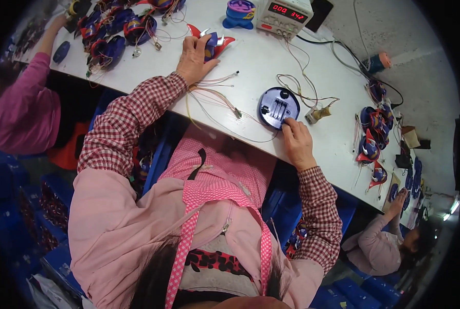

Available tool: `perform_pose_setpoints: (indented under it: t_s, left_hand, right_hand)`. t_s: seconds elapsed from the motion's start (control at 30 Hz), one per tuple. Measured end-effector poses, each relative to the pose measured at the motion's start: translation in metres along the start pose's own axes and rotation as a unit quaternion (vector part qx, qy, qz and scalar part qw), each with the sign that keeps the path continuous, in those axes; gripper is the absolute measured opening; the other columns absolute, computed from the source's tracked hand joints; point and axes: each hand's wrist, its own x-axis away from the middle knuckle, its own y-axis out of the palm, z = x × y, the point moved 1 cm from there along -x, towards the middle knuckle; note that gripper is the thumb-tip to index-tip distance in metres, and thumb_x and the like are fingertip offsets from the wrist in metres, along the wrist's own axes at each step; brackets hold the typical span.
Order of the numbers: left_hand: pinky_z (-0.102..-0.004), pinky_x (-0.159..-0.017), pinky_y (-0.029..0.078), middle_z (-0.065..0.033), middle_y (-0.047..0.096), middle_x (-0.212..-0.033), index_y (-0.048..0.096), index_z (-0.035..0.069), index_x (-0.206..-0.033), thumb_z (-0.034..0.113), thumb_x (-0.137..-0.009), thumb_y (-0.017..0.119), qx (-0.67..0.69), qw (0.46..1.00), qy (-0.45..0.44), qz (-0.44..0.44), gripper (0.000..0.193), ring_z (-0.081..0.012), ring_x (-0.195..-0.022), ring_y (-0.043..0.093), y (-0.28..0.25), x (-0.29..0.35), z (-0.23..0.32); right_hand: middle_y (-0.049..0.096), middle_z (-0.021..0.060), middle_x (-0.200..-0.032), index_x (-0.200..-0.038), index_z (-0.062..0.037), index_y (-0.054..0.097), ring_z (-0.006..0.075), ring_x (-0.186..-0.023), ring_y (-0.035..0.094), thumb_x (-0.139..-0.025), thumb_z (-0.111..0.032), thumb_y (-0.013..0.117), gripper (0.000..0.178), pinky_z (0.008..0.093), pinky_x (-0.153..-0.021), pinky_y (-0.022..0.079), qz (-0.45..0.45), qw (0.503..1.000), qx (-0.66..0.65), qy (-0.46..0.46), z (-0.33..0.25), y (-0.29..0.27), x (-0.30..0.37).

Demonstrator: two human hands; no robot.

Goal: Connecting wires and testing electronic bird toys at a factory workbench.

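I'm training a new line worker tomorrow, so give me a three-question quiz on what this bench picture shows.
1. True or false: the left hand rests on a red-and-blue winged plastic toy part.
2. Which does the right hand touch? A) the grey bench power supply with red digits B) the round blue plastic base shell with an open compartment C) the small purple-and-blue toy figure
3. Fill in: thin loose wires lie on the white ____ between the two hands.

Key: 1 true; 2 B; 3 table.
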Motion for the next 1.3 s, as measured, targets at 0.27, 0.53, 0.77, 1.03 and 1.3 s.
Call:
perform_pose_setpoints:
  t_s: [0.27, 0.53, 0.77, 1.03, 1.3]
  left_hand:
    - [-0.0405, -0.091, 0.036, -0.0167, 0.046, -0.108, 0.040, 0.003, -0.124, 0.029, -0.075, 0.073, 0.022, 0.999, 0.045, -0.013, 0.064, -0.0316, -0.101, 0.044, -0.051, 0.014, 0.003]
    - [-0.0347, -0.070, 0.049, -0.0151, 0.057, -0.093, 0.051, 0.001, -0.114, 0.028, -0.082, 0.065, 0.179, 0.962, 0.140, -0.150, 0.044, -0.0286, -0.080, 0.059, -0.026, 0.017, 0.122]
    - [-0.0458, -0.067, 0.048, -0.0202, 0.064, -0.082, 0.056, 0.003, -0.101, 0.029, -0.086, 0.053, 0.103, 0.951, 0.029, -0.292, 0.030, -0.0360, -0.077, 0.062, 0.040, -0.012, 0.137]
    - [-0.0474, -0.062, 0.048, -0.0188, 0.063, -0.072, 0.056, 0.003, -0.095, 0.016, -0.083, 0.049, 0.138, 0.961, 0.020, -0.237, 0.019, -0.0374, -0.068, 0.062, 0.051, -0.004, 0.139]
    - [-0.0466, -0.060, 0.049, -0.0193, 0.062, -0.069, 0.056, 0.003, -0.093, 0.015, -0.082, 0.050, 0.161, 0.962, 0.016, -0.220, 0.018, -0.0372, -0.065, 0.062, 0.054, 0.000, 0.136]
  right_hand:
    - [0.049, 0.0156, -0.110, -0.119, 0.0032, 0.045, 0.0121, -0.072, 0.048, -0.076, -0.010, 0.071, 0.052, 0.0235, -0.062, 0.044, 0.139, 0.906, -0.163, 0.364, 0.025, -0.039, 0.033]
    - [0.060, 0.0081, -0.093, -0.111, 0.0033, 0.051, 0.0065, -0.064, 0.050, -0.086, -0.017, 0.064, 0.035, 0.0200, -0.059, 0.043, 0.061, 0.789, -0.345, 0.504, 0.083, -0.023, 0.003]
    - [0.061, 0.0049, -0.085, -0.101, 0.0007, 0.057, 0.0094, -0.064, 0.054, -0.087, -0.008, 0.063, 0.018, 0.0222, -0.061, 0.046, 0.146, 0.787, -0.478, 0.361, 0.017, -0.024, -0.031]
    - [0.059, 0.0110, -0.096, -0.099, -0.0002, 0.057, 0.0219, -0.081, 0.060, -0.078, -0.001, 0.068, 0.023, 0.0285, -0.068, 0.050, 0.097, 0.964, -0.198, 0.149, 0.003, -0.010, -0.040]
    - [0.060, 0.0116, -0.096, -0.098, -0.0009, 0.057, 0.0264, -0.083, 0.061, -0.076, -0.001, 0.069, 0.025, 0.0323, -0.069, 0.050, 0.080, 0.970, -0.183, 0.138, -0.005, -0.002, -0.043]
